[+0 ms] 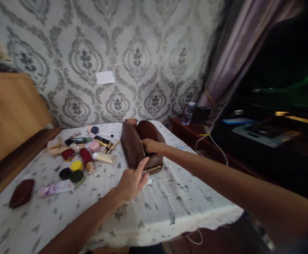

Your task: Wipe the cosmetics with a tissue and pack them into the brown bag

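Bare R forearm (212, 173), nearest cam, slanting L; R hand (152, 145) resting in open brown leather-look, gold-zipped bag (132, 146); bag standing ahead-R of L hand (132, 181), long axis running away. L touching near edge; both grips: can't tell.

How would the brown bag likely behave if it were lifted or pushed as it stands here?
The brown bag may flex yet keep some shape, since its tall side panel looks smooth and uncrumpled. Pushed, it might drag the white tablecloth, which looks thin and loosely draped. Tipped, it could spill any contents: it gapes open at the right hand.
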Motion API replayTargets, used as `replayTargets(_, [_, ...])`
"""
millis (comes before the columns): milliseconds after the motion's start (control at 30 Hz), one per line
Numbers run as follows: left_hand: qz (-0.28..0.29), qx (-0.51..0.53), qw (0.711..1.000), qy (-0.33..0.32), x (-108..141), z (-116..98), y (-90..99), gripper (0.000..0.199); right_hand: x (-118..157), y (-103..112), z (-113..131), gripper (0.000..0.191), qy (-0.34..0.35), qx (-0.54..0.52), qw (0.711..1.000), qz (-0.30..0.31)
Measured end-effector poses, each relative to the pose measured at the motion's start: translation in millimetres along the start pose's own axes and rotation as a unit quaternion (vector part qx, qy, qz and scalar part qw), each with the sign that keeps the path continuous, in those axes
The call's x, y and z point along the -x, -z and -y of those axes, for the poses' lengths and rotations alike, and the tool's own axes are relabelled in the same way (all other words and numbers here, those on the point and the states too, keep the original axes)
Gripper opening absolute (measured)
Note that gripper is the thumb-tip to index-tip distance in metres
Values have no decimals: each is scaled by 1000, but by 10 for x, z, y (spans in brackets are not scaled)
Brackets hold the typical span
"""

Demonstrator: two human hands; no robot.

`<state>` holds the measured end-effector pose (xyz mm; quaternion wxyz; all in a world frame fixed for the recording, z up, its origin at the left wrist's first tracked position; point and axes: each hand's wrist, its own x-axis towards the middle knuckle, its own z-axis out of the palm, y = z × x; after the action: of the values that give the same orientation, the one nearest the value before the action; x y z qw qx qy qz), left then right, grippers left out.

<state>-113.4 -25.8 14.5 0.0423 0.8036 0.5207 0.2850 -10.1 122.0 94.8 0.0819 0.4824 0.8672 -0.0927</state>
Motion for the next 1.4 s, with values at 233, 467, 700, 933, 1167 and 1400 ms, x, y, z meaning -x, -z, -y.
replayTargets(233, [-4, 54, 998, 19, 353, 371, 299, 36, 119, 183, 49, 34, 70, 3, 997, -38])
replayTargets(467, [-5, 63, 993, 97, 653, 755, 602, 30, 291, -7, 73, 41, 106, -78, 943, -304])
replayTargets(700, [-54, 4, 994, 98, 831, 899, 822, 13, 592, -394, 624, 25, 283, -186, 810, -479])
replayTargets(933, [-199, -70, 910, 356, 638, 1721, 1610, 21, 363, -1034, 1231, 28, 367, -289, 844, -262])
replayTargets(1167, [-233, -129, 779, 568, 640, 2964, 2349, 40, 203, -1362, 1384, 28, 294, -376, 858, -188])
replayTargets(1400, [-172, -119, 760, 615, 540, 3419, 2169, 89, 203, -1342, 1378, 27, 247, -416, 862, -150])
